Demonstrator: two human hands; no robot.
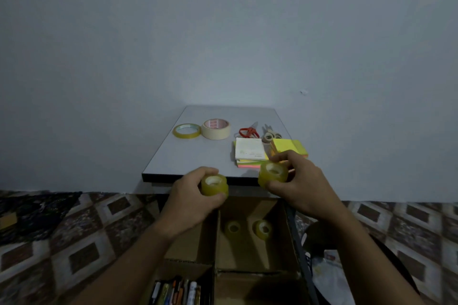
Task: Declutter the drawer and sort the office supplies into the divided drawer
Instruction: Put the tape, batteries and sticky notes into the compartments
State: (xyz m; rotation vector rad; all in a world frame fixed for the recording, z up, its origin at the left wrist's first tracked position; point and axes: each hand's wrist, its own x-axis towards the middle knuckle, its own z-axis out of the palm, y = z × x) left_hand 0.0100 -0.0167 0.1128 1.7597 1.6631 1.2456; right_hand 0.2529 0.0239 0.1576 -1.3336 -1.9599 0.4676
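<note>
The left hand (195, 195) is curling thumb and fingers round a small clear tape roll (214, 184), and the right hand (301, 187) is pinching a second tape roll (273, 174) the same way, so both hands are clamped on tape, held apart over the front edge of the table (193, 156). Right below them the divided drawer (215, 238) is sitting open, and in its far right compartment two matching rolls (233, 228) are already lying side by side. That is looking like the place for these two. To do it well, I'd say each roll should go right down into that compartment before the fingers let go, rather than being dropped, because a round roll landing on its edge is likely to wander; setting them flat beside the pair is the safer bet. The near left compartment is holding pens (176, 291). Further out on the table the thin tape ring (187, 130), the masking tape (216, 129), red scissors (248, 132), grey scissors (271, 135) and sticky notes (248, 152) are waiting, not yet sorted.
</note>
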